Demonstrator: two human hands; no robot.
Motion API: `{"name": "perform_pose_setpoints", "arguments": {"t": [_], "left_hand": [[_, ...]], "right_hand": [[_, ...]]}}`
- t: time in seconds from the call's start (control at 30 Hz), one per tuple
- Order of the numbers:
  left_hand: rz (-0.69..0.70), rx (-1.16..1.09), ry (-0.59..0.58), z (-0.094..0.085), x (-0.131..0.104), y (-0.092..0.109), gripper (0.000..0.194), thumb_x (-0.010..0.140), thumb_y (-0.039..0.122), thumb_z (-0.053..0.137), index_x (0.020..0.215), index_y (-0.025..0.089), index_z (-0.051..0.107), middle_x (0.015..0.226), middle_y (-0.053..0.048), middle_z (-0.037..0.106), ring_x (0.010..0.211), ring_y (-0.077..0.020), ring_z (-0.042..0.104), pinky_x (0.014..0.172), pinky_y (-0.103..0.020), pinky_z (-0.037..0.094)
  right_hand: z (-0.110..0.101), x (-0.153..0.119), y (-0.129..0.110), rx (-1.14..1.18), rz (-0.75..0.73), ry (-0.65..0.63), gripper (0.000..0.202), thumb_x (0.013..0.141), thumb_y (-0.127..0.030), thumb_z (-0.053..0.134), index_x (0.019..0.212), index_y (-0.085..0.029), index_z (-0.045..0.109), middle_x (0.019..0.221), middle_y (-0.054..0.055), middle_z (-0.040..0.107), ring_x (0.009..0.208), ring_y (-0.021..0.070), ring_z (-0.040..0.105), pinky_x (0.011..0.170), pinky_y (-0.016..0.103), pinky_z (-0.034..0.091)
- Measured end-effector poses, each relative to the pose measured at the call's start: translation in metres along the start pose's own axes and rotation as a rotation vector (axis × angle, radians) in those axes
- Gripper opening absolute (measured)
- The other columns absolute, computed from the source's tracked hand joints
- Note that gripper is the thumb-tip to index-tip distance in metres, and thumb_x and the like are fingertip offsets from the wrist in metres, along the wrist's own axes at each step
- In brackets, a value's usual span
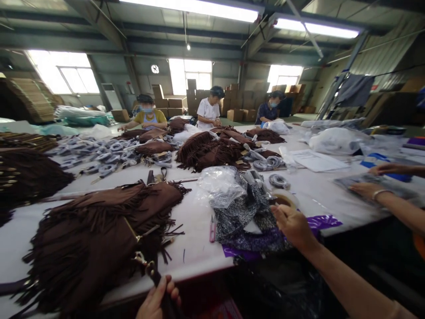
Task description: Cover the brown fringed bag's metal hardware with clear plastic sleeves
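Note:
My left hand (161,297) is closed around a dark brown strap (155,274) with metal clasps at its top, at the table's front edge. Beside it lies a large brown fringed bag (89,239) with a zipper. My right hand (294,223) has its fingers pinched together near a roll of tape (286,199); whatever is between the fingertips is too small to make out. Left of that hand is a black-and-white speckled cloth (234,217), with clear plastic (221,186) on it. Pink-handled snips (212,229) lie next to the cloth.
More brown fringed bags (209,150) and grey wrapped straps (102,153) cover the middle and left of the table (195,261). At the right edge, another person's hands (368,190) rest by a plastic-wrapped item. Several people sit or stand across the table.

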State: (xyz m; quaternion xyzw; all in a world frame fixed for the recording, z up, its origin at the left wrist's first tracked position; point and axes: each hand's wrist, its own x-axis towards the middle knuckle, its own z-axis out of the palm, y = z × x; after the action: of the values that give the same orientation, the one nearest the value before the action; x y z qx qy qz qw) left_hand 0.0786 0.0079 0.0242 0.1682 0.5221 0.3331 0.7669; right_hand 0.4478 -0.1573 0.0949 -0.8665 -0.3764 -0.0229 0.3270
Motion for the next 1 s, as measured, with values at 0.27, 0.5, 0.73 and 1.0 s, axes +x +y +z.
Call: {"name": "perform_pose_setpoints", "arguments": {"t": [0.27, 0.5, 0.73, 1.0], "left_hand": [[-0.008, -0.004, 0.002, -0.004, -0.013, 0.007, 0.006, 0.085, 0.013, 0.059, 0.091, 0.016, 0.059, 0.067, 0.003, 0.057, 0.050, -0.0091, 0.058, 0.050, -0.022, 0.053], [-0.007, -0.037, -0.060, -0.007, -0.017, 0.008, 0.004, 0.085, 0.013, 0.060, 0.087, 0.015, 0.058, 0.065, 0.003, 0.054, 0.050, -0.0076, 0.055, 0.050, -0.020, 0.051], [0.004, -0.032, -0.075, -0.007, -0.021, 0.007, 0.006, 0.084, 0.013, 0.062, 0.088, 0.015, 0.057, 0.067, 0.003, 0.055, 0.051, -0.0083, 0.055, 0.051, -0.021, 0.051], [0.011, -0.041, -0.073, -0.014, -0.026, 0.011, 0.008, 0.083, 0.015, 0.064, 0.088, 0.015, 0.057, 0.066, 0.003, 0.054, 0.051, -0.0076, 0.054, 0.050, -0.020, 0.050]], "right_hand": [[0.061, -0.011, -0.027, -0.304, -0.088, -0.316, 0.021, 0.090, -0.032, 0.050, 0.094, -0.018, 0.065, 0.098, 0.009, 0.066, 0.092, 0.0220, 0.061, 0.078, 0.029, 0.039], [0.073, 0.000, -0.015, -0.363, 0.036, -0.354, 0.020, 0.087, -0.027, 0.052, 0.074, -0.019, 0.066, 0.086, 0.009, 0.070, 0.086, 0.0215, 0.064, 0.072, 0.029, 0.038], [0.071, -0.004, -0.010, -0.398, 0.076, -0.343, 0.029, 0.086, -0.044, 0.055, 0.089, -0.018, 0.066, 0.094, 0.011, 0.070, 0.086, 0.0244, 0.065, 0.070, 0.031, 0.038], [0.055, -0.003, -0.015, -0.430, 0.067, -0.321, 0.033, 0.093, -0.029, 0.043, 0.075, -0.017, 0.069, 0.090, 0.015, 0.072, 0.088, 0.0266, 0.066, 0.074, 0.034, 0.039]]}}
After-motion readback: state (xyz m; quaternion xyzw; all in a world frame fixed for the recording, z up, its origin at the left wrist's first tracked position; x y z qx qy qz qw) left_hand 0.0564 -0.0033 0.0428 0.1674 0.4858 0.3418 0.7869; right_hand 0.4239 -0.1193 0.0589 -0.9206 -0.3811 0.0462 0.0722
